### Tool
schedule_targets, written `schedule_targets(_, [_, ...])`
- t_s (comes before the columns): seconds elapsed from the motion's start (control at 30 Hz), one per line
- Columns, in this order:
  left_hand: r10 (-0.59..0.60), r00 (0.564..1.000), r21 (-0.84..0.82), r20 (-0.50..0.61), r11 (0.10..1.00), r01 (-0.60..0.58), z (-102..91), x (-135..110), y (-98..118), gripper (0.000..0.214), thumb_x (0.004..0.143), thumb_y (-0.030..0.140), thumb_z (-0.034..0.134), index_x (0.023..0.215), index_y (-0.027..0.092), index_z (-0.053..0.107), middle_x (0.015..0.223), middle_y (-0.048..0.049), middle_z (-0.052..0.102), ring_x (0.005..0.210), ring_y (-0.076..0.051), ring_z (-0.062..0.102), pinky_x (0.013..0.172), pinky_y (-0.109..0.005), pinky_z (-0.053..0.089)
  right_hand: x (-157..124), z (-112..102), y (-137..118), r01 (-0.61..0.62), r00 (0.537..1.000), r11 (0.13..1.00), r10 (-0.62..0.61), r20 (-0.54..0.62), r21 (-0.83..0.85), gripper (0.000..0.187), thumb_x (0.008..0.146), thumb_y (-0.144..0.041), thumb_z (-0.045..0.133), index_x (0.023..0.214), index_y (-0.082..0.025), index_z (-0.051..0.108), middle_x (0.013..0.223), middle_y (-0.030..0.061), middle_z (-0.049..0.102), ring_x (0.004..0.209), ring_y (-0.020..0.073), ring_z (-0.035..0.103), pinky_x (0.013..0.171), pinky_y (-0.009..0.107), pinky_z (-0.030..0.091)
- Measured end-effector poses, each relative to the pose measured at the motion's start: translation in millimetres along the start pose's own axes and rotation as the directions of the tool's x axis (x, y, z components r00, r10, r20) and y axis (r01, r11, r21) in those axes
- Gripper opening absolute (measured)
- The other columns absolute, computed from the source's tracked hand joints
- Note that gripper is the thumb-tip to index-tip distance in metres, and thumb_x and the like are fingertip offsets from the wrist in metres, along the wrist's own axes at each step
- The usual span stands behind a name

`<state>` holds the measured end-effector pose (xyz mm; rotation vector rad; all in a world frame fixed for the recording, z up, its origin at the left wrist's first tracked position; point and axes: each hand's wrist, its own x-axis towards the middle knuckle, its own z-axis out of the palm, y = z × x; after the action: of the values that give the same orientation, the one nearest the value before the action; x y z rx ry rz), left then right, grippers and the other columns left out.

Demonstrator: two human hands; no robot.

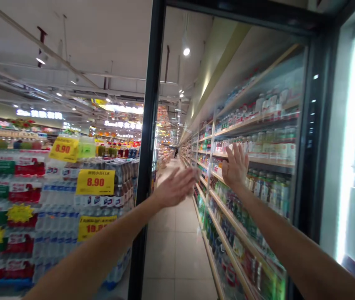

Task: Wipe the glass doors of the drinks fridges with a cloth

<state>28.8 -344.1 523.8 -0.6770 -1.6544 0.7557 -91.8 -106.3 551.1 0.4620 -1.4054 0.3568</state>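
Note:
My left hand [177,188] is stretched out flat in front of the glass door [177,233], fingers extended and blurred by motion. A pale smear shows by its fingertips; I cannot tell whether it is a reflection or a thin object. My right hand [236,167] is raised further right before the same glass, fingers up and apart, with nothing visible in it. Whether either palm touches the glass I cannot tell. The door has a black frame [146,125] and stands swung out, its hinge side next to a lit cooler [349,146].
Through or in the glass appear long shelves of bottles [271,143], a tiled aisle [164,254] and a distant person [176,153]. Stacked packs of bottled drinks [58,216] with yellow price signs [95,182] stand on the left.

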Motion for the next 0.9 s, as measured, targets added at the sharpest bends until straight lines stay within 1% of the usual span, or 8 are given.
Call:
schedule_targets(0.1, [0.219, 0.975, -0.034, 0.042, 0.975, -0.218, -0.7, -5.0, 0.0, 0.046, 0.089, 0.032, 0.038, 0.133, 0.02, 0.041, 0.148, -0.0023, 0.031, 0.141, -0.016, 0.015, 0.117, -0.039, 0.005, -0.2, 0.3, -0.8, 0.012, 0.999, 1.0, -0.012, -0.033, 0.001, 0.047, 0.088, -0.033, 0.036, 0.133, -0.021, 0.043, 0.143, 0.0098, 0.039, 0.136, 0.0228, 0.029, 0.108, 0.046, 0.024])
schedule_targets(0.17, [-0.046, 0.999, 0.009, 0.008, 0.999, 0.046, -6.0, 5.6, -18.4, 0.045, 0.09, 0.028, 0.037, 0.133, 0.018, 0.04, 0.147, -0.005, 0.033, 0.14, -0.017, 0.018, 0.116, -0.041, 0.008, -0.3, 0.4, -1.2, 0.012, 0.999, 1.0, -0.012, -0.04, 0.003, 0.047, 0.088, -0.033, 0.036, 0.133, -0.021, 0.044, 0.142, 0.0099, 0.04, 0.135, 0.0229, 0.029, 0.108, 0.046, 0.025])
schedule_targets(0.27, [-0.532, 0.842, 0.037, -0.093, 0.843, 0.537, -13.5, 22.9, -39.3, 0.046, 0.089, 0.024, 0.039, 0.133, 0.014, 0.039, 0.148, -0.0111, 0.03, 0.14, -0.022, 0.018, 0.114, -0.045, 0.017, -0.2, 0.5, -1.7, 0.007, 1.0, 1.0, -0.007, -0.029, 0.002, 0.046, 0.088, -0.033, 0.037, 0.132, -0.021, 0.044, 0.143, 0.0098, 0.039, 0.136, 0.0232, 0.029, 0.108, 0.046, 0.025])
schedule_targets(0.33, [-0.608, 0.79, 0.033, -0.08, 0.791, 0.612, -12.3, 19.5, -27.0, 0.047, 0.087, 0.023, 0.041, 0.133, 0.012, 0.039, 0.149, -0.0133, 0.026, 0.141, -0.025, 0.015, 0.113, -0.045, 0.02, -0.2, 0.6, -2.3, 0.003, 1.0, 1.0, -0.003, -0.025, 0.003, 0.047, 0.088, -0.032, 0.038, 0.132, -0.021, 0.044, 0.143, 0.01, 0.039, 0.136, 0.0233, 0.029, 0.108, 0.046, 0.025])
schedule_targets(0.47, [-0.227, 0.972, 0.01, 0.066, 0.974, 0.227, 1.6, -19.0, 32.9, 0.051, 0.086, 0.025, 0.042, 0.136, 0.014, 0.037, 0.15, -0.0088, 0.025, 0.142, -0.022, 0.009, 0.115, -0.041, 0.016, -0.6, 0.8, -3.8, 0.0, 0.999, 1.0, 0.001, -0.04, 0.01, 0.046, 0.088, -0.032, 0.038, 0.133, -0.021, 0.044, 0.143, 0.0104, 0.04, 0.135, 0.0233, 0.03, 0.108, 0.047, 0.025])
schedule_targets(0.57, [0.176, 0.979, -0.049, 0.1, 0.984, -0.172, 5.8, -28.1, 38.7, 0.05, 0.088, 0.028, 0.041, 0.137, 0.02, 0.036, 0.151, -0.0014, 0.024, 0.141, -0.015, 0.013, 0.116, -0.034, 0.015, -1.2, 1.1, -3.6, 0.013, 0.999, 1.0, -0.013, -0.051, 0.017, 0.047, 0.088, -0.033, 0.038, 0.134, -0.022, 0.042, 0.142, 0.0105, 0.041, 0.135, 0.0239, 0.031, 0.107, 0.047, 0.026])
schedule_targets(0.77, [-0.339, 0.941, 0.05, 0.001, 0.939, 0.339, -5.3, 13.4, -7.4, 0.049, 0.09, 0.03, 0.038, 0.135, 0.013, 0.038, 0.149, -0.0109, 0.027, 0.14, -0.026, 0.018, 0.113, -0.047, 0.017, -1.8, 3.3, 1.5, 0.009, 0.999, 0.998, -0.007, -0.036, 0.062, 0.051, 0.088, -0.032, 0.039, 0.138, -0.025, 0.037, 0.143, 0.0097, 0.038, 0.135, 0.0252, 0.03, 0.108, 0.049, 0.023])
schedule_targets(0.9, [0.032, 0.999, 0.009, 0.041, 0.999, -0.033, 2.5, 10.6, 31.9, 0.05, 0.092, 0.032, 0.032, 0.139, 0.014, 0.033, 0.151, -0.0035, 0.023, 0.141, -0.018, 0.015, 0.114, -0.037, 0.017, -2.7, 3.6, 5.4, 0.031, 0.999, 0.995, -0.03, -0.013, 0.093, 0.051, 0.089, -0.032, 0.037, 0.139, -0.025, 0.035, 0.145, 0.0091, 0.037, 0.136, 0.0248, 0.028, 0.108, 0.049, 0.022])
